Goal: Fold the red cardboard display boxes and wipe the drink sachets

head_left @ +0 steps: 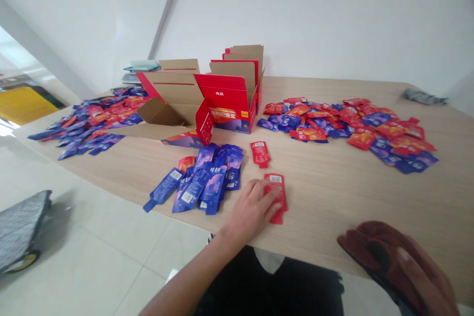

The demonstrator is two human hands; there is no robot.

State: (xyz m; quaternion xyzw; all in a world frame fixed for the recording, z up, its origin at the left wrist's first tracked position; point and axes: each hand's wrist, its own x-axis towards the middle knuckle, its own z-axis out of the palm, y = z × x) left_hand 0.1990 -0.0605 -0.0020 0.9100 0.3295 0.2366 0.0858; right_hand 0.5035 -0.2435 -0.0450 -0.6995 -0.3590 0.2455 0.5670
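My left hand [252, 208] rests on a small overlapping stack of red sachets [280, 183], its fingers apart and lying over them. Another red sachet [260, 152] lies just beyond. Left of this hand is a loose pile of blue sachets [214, 177] with an orange-red one [186, 163] among them. At the lower right, my right hand [420, 276] is closed around a soft brown thing [374, 242] with a dark underside; its exact kind is unclear. Behind the blue pile stand open red cartons [231, 94] with raised flaps, one tilted open carton [174, 118] in front.
Mixed red and blue sachets lie in a heap [107, 113] at the table's left and in more heaps [311, 121] at the right. A grey cloth [424, 96] lies at the far right. On the floor at left is a wheeled cart [25, 227].
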